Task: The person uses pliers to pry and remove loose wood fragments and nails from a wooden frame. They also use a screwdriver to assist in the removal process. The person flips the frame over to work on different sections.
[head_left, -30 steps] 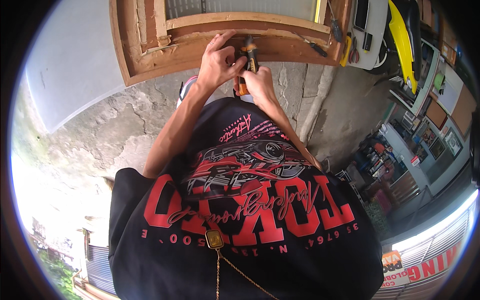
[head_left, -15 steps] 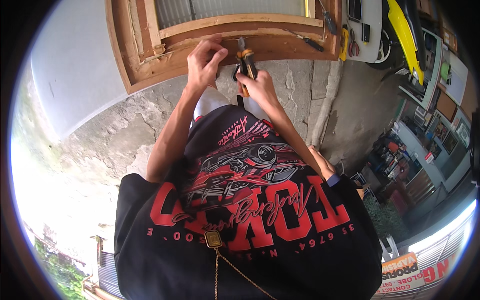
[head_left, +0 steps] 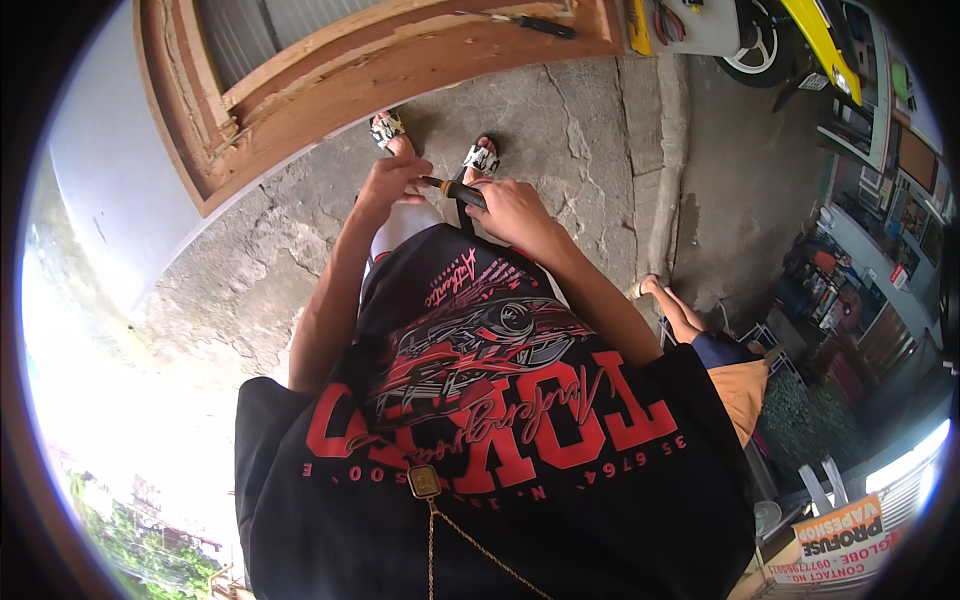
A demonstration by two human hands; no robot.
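Observation:
In front of my body, away from the wood, my right hand (head_left: 510, 212) is wrapped round a pair of pliers (head_left: 460, 192) with black and yellow handles. The jaws point left, toward my left hand (head_left: 388, 188). Its bent fingers and thumb close in around the jaw tip; whatever sits between them is too small to make out. Beyond both hands lies a brown wooden frame (head_left: 300, 115) with a ribbed grey panel (head_left: 285, 32) inside it. A screwdriver (head_left: 545, 26) with a dark handle rests on the frame's far rail.
My slippered feet (head_left: 482, 155) stand on cracked concrete (head_left: 575, 150) below the frame. Beside the frame's right end lie a yellow tool (head_left: 638, 27) and red-handled pliers (head_left: 668, 24). A yellow motorbike (head_left: 815, 35) stands far right. Another person (head_left: 740, 395) is close by on my right.
Both hands have come back from the wooden frame toward my body. The pliers, upright before, now point left at my left fingers. The frame sits higher and further left in view.

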